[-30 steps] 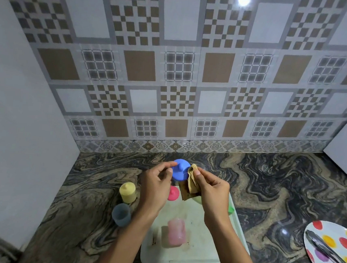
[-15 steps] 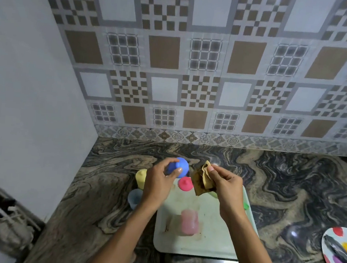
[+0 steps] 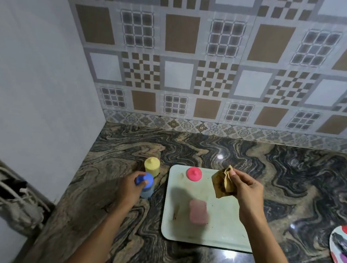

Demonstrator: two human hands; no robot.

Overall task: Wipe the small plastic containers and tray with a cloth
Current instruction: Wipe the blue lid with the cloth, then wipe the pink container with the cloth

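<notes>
Moved: left hand has swung off the tray to the counter, setting the blue lid on the blue container.
Left hand: fingers curled round that lid.
Right hand: pinches the cloth above the tray.
Tray: carries pink lid and pink container.
Yellow container: just behind the blue one.

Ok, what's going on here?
A person is cleaning small plastic containers at a kitchen counter. The left hand grips a blue lid on top of the blue container, which stands on the counter beside a yellow container, left of the tray. The right hand pinches a brown cloth above the tray, where a pink lid and a pink container lie.
</notes>
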